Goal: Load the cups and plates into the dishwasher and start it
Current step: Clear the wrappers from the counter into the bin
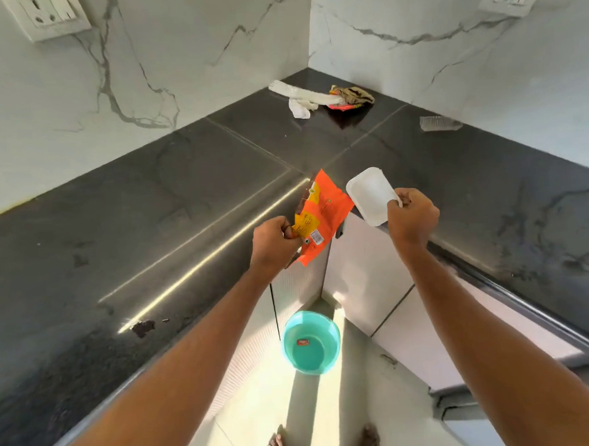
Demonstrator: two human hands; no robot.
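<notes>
Left hand grips wrapper, right hand pinches tray, both above teal tub, likely for discarding

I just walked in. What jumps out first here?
A bright orange snack packet gripped in the left hand, next to a white disposable tray pinched by the right hand, both held above the edge of the dark countertop. Below them a teal plastic tub sits on the sunlit floor, and crumpled wrappers lie in the far counter corner.
</notes>
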